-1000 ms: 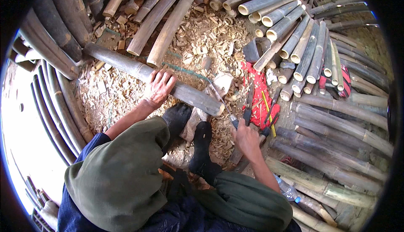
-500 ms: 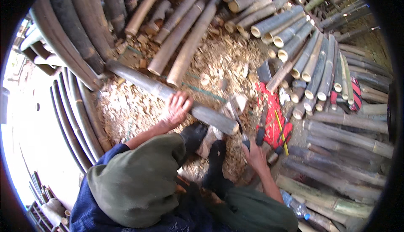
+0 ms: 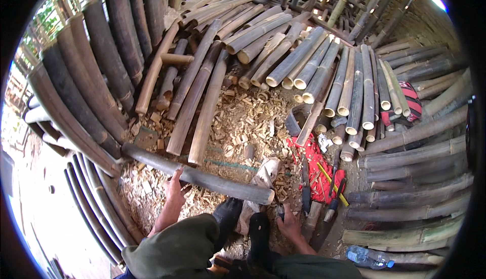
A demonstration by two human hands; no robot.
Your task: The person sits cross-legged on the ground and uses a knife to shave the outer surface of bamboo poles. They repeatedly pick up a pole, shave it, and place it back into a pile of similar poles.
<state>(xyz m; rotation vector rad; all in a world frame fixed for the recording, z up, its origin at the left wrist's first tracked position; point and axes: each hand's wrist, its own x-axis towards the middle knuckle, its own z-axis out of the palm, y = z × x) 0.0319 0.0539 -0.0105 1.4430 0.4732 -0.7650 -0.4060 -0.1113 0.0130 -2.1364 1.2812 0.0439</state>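
A dark grey bamboo pole (image 3: 223, 184) lies slantwise in front of me, its right end near my feet. My left hand (image 3: 175, 193) is closed on the pole left of its middle, with the fingers at its near side. Below the pole's right end, my right hand (image 3: 289, 224) is closed round the dark handle of a bladed tool (image 3: 279, 210). Most of the blade is hard to make out. A pale, rough wooden block (image 3: 266, 171) is partly hidden behind the pole's right end.
Wood chips (image 3: 248, 119) cover the ground. Cut bamboo poles (image 3: 304, 69) are stacked ahead and to the right; thick ones (image 3: 93, 46) stand at the left. Hand tools (image 3: 306, 185) lie on and beside a red cloth (image 3: 321, 177). A plastic bottle (image 3: 368, 256) lies lower right.
The view has tilted up and shows more of the far stacks. My left hand has changed from lying over the pole to gripping its near side. My right hand still holds the tool.
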